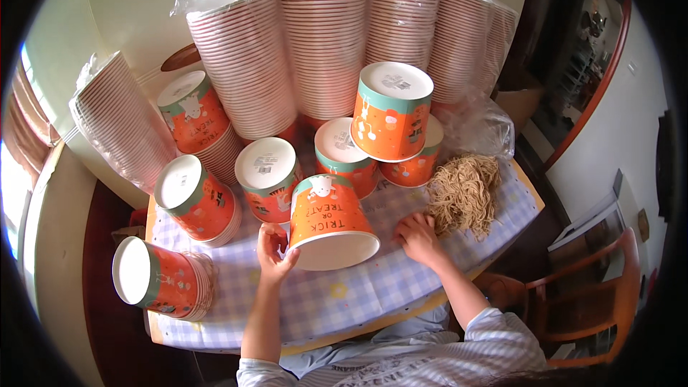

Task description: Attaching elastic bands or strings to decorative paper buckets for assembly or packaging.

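My left hand [276, 252] grips the rim of an orange paper bucket [331, 216] at its left side. The bucket is tilted, with its white-lined opening facing down toward me. To the right, my right hand [418, 238] rests low over the tablecloth with its fingers curled together; what they hold, if anything, is hidden. A tangled heap of tan string [466, 195] lies right beside that hand. Behind the held bucket, upside-down buckets [266, 178] with white bases and green bands stand in a row, one bucket [393, 118] perched on top of others.
A checked tablecloth [322, 315] covers the table. Tall stacks of nested buckets [322, 50] in clear plastic line the back, with another wrapped stack [118, 118] at left. A short bucket stack [168, 283] stands near the left edge. A wooden chair [588, 301] is at right.
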The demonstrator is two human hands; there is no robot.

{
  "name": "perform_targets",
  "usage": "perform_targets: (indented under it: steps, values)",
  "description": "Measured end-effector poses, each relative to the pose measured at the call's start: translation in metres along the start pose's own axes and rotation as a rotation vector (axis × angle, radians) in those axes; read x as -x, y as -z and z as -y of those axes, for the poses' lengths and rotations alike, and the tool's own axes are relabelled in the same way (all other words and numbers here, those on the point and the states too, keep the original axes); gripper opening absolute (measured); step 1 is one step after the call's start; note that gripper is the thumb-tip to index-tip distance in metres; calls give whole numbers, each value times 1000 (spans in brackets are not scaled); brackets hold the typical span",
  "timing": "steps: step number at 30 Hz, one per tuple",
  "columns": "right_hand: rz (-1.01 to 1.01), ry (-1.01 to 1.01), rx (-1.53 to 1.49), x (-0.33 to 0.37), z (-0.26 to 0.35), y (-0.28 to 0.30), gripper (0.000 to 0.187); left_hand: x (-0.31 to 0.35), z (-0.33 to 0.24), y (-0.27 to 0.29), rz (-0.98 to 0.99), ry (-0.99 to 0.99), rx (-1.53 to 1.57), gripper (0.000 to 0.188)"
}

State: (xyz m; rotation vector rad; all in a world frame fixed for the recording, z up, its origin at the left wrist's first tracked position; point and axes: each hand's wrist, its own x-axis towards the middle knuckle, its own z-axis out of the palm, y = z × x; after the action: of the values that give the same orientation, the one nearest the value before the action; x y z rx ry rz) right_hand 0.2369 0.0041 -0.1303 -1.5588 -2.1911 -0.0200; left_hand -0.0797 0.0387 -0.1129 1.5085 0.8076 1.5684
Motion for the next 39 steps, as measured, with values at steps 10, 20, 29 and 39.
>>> perform_targets:
  steps: [10,20,29,39]
  values:
    - [-351,-57,-554,-1,40,29,9,15,-3,-19,-209,-764,-726,38]
    - [-296,-243,-727,7,32,21,11,29,-28,-66,-38,-716,-1213,26]
    - [-388,-99,-523,5,40,45,11,35,-27,-70,184,-652,-846,31]
    - [-175,211,-327,23,77,30,21,57,-18,-93,526,-169,-605,13]
